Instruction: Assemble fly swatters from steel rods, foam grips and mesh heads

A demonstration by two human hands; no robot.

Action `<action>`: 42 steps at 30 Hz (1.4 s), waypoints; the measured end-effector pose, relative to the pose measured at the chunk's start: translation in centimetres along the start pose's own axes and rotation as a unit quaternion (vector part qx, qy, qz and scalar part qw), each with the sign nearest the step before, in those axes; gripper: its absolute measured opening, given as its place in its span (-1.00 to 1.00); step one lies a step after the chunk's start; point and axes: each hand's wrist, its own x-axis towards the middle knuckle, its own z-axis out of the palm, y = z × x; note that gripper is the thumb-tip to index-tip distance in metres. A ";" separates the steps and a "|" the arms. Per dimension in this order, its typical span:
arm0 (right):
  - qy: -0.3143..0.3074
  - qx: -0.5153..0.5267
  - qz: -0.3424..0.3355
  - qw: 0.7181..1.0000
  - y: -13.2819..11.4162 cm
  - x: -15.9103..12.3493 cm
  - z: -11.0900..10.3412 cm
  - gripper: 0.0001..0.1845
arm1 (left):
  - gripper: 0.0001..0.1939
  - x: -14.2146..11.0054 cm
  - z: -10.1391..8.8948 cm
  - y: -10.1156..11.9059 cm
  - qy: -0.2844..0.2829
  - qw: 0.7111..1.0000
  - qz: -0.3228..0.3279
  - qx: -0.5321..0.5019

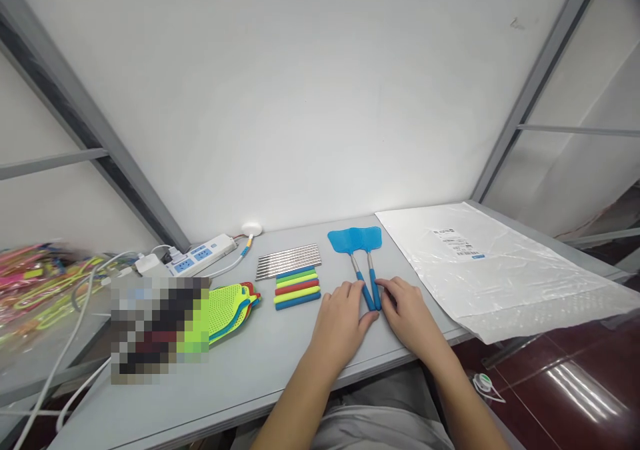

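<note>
Side by side on the table lie two blue fly swatters, their flat heads (354, 239) overlapping and pointing away from me. Each has a short metal shaft and a blue handle. My left hand (341, 313) is closed at the left handle (367, 293), index finger near its top and thumb by its lower end. My right hand (407, 310) has its fingers bent in against the right handle (375, 291). To the left are several coloured handles (298, 289) in a row, below a row of metal rods (289, 261).
A stack of green, blue and red swatter heads (227, 313) lies at left, partly behind a blurred patch. Behind it are a power strip (203, 255) and white cables. A large white plastic bag (450, 270) covers the table's right side and overhangs its front edge.
</note>
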 end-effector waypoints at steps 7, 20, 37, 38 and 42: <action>0.001 -0.009 -0.008 1.000 0.1 -0.1 0.0 -0.62 | -0.59 -0.1 -0.1 0.0 0.004 1.000 0.001 0.003; 0.014 -0.048 0.014 0.999 -0.1 0.3 0.3 -0.60 | -0.50 -0.2 0.1 -0.1 -0.004 1.000 0.008 0.017; 0.010 -0.099 -0.013 0.995 -0.2 0.3 0.6 -0.58 | -0.55 -0.2 -0.2 0.0 -0.005 1.000 0.013 0.021; 0.011 -0.099 -0.013 0.995 -0.2 0.3 0.6 -0.58 | -0.55 -0.2 -0.2 0.0 -0.004 1.000 0.013 0.021; 0.013 -0.096 -0.013 0.995 0.0 0.2 0.6 -0.59 | -0.54 -0.2 0.0 -0.1 -0.003 1.000 0.011 0.022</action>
